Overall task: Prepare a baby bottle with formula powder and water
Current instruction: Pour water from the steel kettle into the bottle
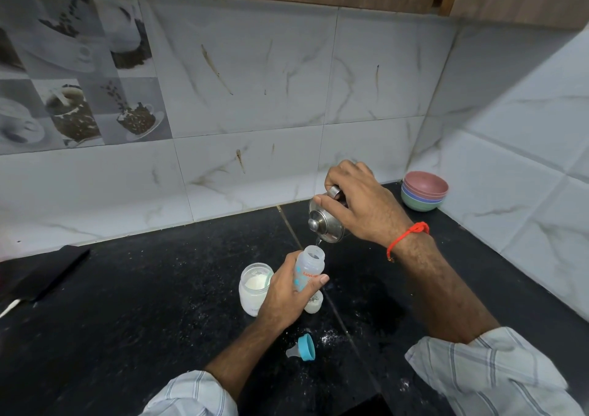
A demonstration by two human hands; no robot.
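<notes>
The right hand point(357, 205) grips the tilted kettle point(325, 224); the left hand point(287, 291) holds the bottle point(308, 269) under the spout, above the counter point(159, 304) (pour slowly, keep the mouth steady).

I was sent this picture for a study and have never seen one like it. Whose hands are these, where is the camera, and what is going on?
There is no machine here: a person wears a camera on the head, looking down at their own hands. The left hand holds an open baby bottle tilted over a black counter. The right hand tips a steel kettle, pouring water into the bottle. On the counter stand an open jar of white powder, the bottle's blue nipple cap lying on its side, some spilled powder and stacked bowls in the corner.
</notes>
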